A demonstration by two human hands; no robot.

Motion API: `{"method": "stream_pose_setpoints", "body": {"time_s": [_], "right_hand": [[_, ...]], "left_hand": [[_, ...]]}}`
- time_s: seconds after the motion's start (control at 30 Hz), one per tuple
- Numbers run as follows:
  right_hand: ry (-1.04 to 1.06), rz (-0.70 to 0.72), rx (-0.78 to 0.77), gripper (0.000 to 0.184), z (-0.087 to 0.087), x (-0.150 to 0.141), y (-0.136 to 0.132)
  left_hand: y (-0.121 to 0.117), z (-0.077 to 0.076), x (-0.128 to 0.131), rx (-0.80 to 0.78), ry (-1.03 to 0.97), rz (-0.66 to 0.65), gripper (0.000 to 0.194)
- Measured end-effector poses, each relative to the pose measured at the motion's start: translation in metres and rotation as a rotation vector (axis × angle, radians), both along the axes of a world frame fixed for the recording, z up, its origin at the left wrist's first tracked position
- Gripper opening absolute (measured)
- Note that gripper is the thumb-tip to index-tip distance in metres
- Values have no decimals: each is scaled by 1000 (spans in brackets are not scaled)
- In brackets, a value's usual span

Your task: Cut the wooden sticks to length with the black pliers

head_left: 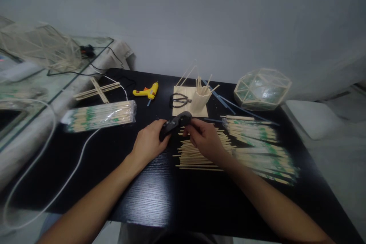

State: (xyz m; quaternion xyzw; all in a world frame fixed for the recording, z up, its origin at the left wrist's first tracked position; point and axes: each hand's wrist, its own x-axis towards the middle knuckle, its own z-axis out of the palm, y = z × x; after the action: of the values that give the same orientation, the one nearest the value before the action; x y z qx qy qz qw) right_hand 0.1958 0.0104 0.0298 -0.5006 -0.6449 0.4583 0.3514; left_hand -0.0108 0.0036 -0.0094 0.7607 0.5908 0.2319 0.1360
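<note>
My left hand point(150, 139) is closed around the handle of a black hand tool point(175, 124) with a rounded end; its exact kind is unclear. At that rounded end, my right hand point(207, 139) has thumb and fingers pinched against the tool. Whether anything thin sits between those fingers is hidden. Beneath the right hand, a spread of loose wooden sticks point(190, 154) lies on the black table point(154, 194). Just beyond the hands, black-handled scissors point(180, 100) lie on a square stick panel point(180, 90), next to an upright stick holder point(200, 100) with several sticks in it.
A yellow glue gun point(147, 91) lies at the back, left of the panel. Wrapped chopstick packs rest at left point(100, 116) and right point(263, 152). A faceted stick-frame shape point(263, 88) stands back right. A white cable point(82, 156) loops over the left side.
</note>
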Motion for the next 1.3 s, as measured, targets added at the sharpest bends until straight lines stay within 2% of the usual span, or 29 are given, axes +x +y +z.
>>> {"method": "stream_pose_setpoints", "body": {"time_s": [0.17, 0.3, 0.4, 0.87, 0.93, 1.03, 1.1, 1.17, 1.23, 1.3], "right_hand": [[16, 10, -11, 32, -2, 0, 1], [34, 19, -16, 32, -2, 2, 2], [39, 23, -17, 30, -2, 2, 3], [69, 37, -42, 31, -3, 2, 6], [28, 74, -45, 31, 1, 5, 8], [-92, 214, -64, 27, 10, 17, 11], [-132, 227, -60, 26, 18, 32, 14], [-157, 139, -43, 29, 26, 51, 16], [-158, 20, -41, 32, 33, 71, 18], [-75, -121, -25, 35, 38, 91, 20]], "left_hand": [[-1, 5, 0, -66, 85, 37, 12], [-1, 4, -1, -9, 144, 36, 18], [0, 2, 0, 31, 132, 13, 24], [1, -1, -1, 18, 100, 15, 22], [2, -2, -2, 20, 98, 25, 22], [5, -2, -3, 17, 73, 53, 23], [7, -3, -4, 15, 19, 70, 24], [9, -3, -5, -2, -100, 83, 25], [11, -2, -4, -46, -316, 114, 28], [13, -1, -3, -159, -636, 152, 34]]}}
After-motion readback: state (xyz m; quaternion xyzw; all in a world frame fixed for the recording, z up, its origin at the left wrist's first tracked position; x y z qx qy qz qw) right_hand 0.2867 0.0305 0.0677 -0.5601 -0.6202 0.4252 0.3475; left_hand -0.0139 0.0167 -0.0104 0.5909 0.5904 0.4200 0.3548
